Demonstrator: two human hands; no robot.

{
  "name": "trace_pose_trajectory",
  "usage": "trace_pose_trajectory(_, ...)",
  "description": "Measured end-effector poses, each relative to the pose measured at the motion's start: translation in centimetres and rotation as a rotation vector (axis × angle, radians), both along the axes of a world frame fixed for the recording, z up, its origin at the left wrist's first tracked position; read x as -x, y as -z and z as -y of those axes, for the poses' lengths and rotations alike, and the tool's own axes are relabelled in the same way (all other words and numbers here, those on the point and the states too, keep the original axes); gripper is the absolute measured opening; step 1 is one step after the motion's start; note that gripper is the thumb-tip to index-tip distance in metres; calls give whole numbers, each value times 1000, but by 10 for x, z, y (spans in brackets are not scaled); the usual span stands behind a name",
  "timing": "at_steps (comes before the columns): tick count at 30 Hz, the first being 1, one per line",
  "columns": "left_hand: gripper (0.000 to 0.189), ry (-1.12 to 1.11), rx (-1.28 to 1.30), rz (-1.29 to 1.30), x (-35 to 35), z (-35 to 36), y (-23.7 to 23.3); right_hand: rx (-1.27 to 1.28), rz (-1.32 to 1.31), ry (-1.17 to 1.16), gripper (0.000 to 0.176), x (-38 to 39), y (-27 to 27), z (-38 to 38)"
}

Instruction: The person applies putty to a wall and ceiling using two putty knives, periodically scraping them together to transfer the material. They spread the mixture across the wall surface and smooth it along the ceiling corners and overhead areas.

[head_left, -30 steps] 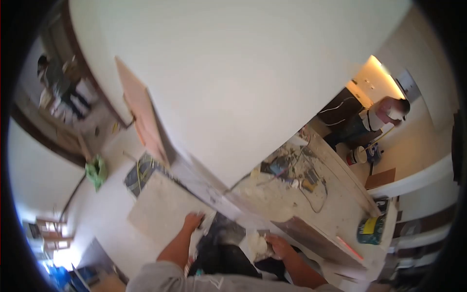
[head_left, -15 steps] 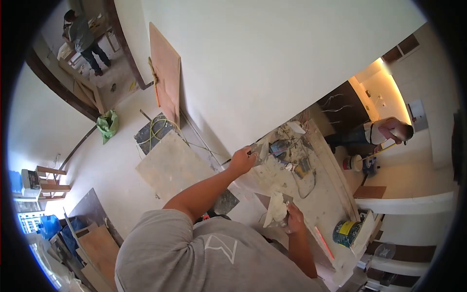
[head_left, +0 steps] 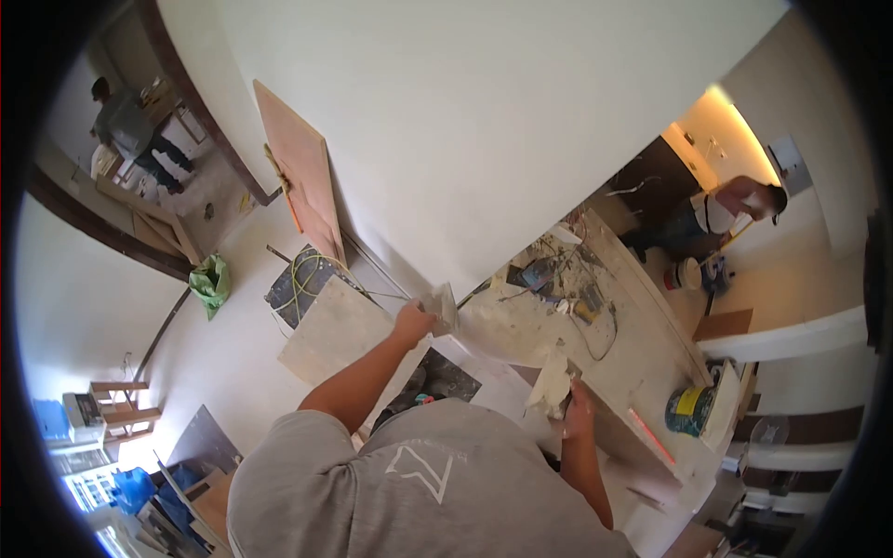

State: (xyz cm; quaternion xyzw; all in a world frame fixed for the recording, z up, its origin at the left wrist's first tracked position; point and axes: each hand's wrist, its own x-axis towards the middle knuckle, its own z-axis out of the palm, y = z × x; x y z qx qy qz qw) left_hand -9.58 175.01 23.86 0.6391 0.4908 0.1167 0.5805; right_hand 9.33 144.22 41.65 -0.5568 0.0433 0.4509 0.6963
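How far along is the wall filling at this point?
Done: the large white wall looks smooth and evenly coated. In hand: the left hand holds a flat metal putty knife near the wall's lower edge; the right hand holds a flat blade heaped with white putty. Left: that heap is unspread.

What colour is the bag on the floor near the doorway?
Bright green. The bag shows clearly in the head view.
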Motion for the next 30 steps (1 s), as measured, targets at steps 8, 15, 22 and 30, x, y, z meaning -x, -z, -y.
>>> trace_pose_trajectory(8,41,218,931,678,31,-36,-108,-333,-409,-114,37,34,-4,-90)
trace_pose_trajectory(15,36,241,881,500,28,-41,-126,-193,-295,-152,36,41,-37,-149)
trace_pose_trajectory(22,27,687,-268,94,21,-67,-240,-127,-100,-170,38,-2,-72,-141)
trace_pose_trajectory(30,28,780,-1139,595,3,-27,-282,-172,-128,-130,31,-6,-68,-169)
